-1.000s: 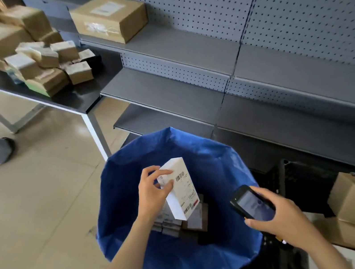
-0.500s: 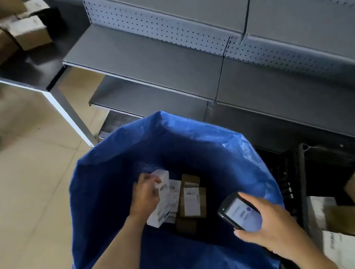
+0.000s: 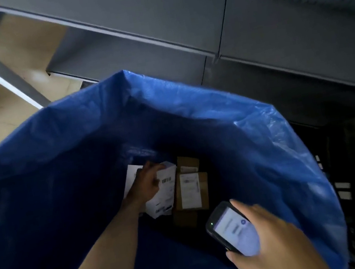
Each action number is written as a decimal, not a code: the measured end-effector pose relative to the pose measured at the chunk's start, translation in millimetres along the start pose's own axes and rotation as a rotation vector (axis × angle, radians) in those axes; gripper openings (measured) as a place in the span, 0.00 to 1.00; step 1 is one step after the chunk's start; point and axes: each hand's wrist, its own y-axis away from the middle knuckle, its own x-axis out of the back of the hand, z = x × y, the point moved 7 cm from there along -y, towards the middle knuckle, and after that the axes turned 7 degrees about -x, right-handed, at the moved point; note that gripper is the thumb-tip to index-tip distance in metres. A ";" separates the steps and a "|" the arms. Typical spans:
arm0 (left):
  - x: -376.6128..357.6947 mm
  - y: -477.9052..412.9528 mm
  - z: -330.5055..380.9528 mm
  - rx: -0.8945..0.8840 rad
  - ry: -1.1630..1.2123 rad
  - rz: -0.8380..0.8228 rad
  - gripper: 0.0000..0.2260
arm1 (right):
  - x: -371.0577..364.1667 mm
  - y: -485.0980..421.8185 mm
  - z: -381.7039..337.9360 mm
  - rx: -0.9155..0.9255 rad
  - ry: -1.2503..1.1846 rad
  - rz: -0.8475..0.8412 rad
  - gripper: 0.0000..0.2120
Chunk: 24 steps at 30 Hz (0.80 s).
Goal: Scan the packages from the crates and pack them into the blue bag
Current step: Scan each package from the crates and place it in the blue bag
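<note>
A white box [image 3: 166, 190], barcode label up, lies low in the blue bag [image 3: 61, 177] with the left hand [image 3: 146, 184] curled over its upper end. The fingers hook round the far edge, and the grip looks closed on the box rather than let go. Just right of that grip, touching the box's side, sit brown boxes [image 3: 191, 190] with white labels, one partly on another. Left of the hand a further patch of white shows; whether it is a second package or another face of the same one cannot be told. Nearer the wearer and right of the grip, above the bag's rim, the right hand [image 3: 274, 242] wraps a scanner [image 3: 232, 228], its lit screen facing up. Beyond the bag's right wall stands a dark crate [image 3: 339, 154], and grey shelves [image 3: 152, 16] run behind. The placing step appears almost done. Several things could go wrong from here. Let go on a tilt, the box could slide off its neighbours and wedge crooked, wasting room. An arm pulled out carelessly could drag the limp bag wall inward over the load. The scanner, held over the opening, would drop among the packages if that hold slackened.
</note>
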 end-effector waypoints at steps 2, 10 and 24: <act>-11.0 -10.0 -12.9 -0.007 0.055 -0.059 0.29 | -2.2 -8.5 2.6 -0.004 0.002 0.000 0.49; -30.2 -24.9 -46.7 0.131 0.169 0.126 0.28 | -18.2 -31.4 13.5 -0.050 -0.006 -0.007 0.50; -100.2 28.4 -40.1 0.391 0.089 0.075 0.31 | -33.9 -26.2 33.0 -0.054 -0.098 -0.012 0.50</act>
